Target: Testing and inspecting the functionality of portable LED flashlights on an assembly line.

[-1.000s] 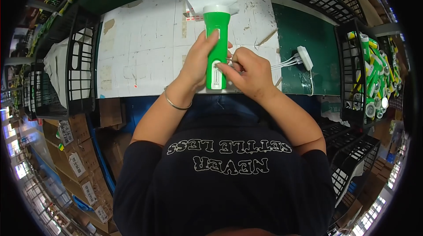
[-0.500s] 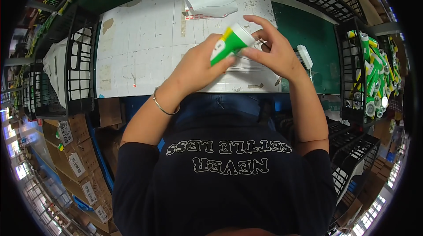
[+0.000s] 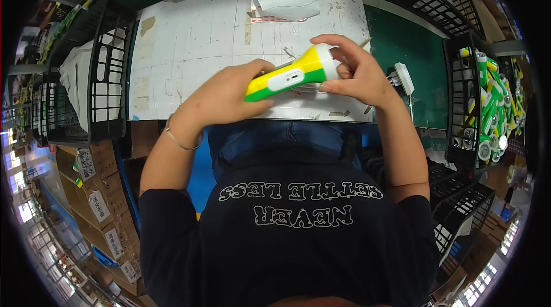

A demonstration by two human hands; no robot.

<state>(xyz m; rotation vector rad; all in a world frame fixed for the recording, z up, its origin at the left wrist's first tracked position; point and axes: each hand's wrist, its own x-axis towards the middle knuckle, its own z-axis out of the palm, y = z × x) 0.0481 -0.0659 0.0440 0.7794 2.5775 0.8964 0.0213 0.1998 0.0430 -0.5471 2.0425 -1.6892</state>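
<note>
A yellow and green flashlight (image 3: 287,77) with a white head lies across both hands above the white-covered table. My left hand (image 3: 235,89) is wrapped round its rear end. My right hand (image 3: 356,74) grips the white head, thumb below and fingers curled over the top and front. A white oval panel with a small switch on the body faces up. The front of the head is partly hidden by my right fingers. Under the flashlight, something thin and whitish on the table, perhaps a cord, shows only in part.
A curled white sheet (image 3: 287,4) lies at the table's far side. Right of my right hand is a white plug-like device (image 3: 404,78) with a cord. A black crate (image 3: 459,106) at right holds many flashlights (image 3: 492,106); another black crate (image 3: 109,77) with white lining stands at left. Cardboard boxes (image 3: 97,203) sit lower left.
The flashlight has swung from upright-tilted to lying nearly level, its switch side now showing. My left hand has moved left and down along it; my right hand has closed on the head.
</note>
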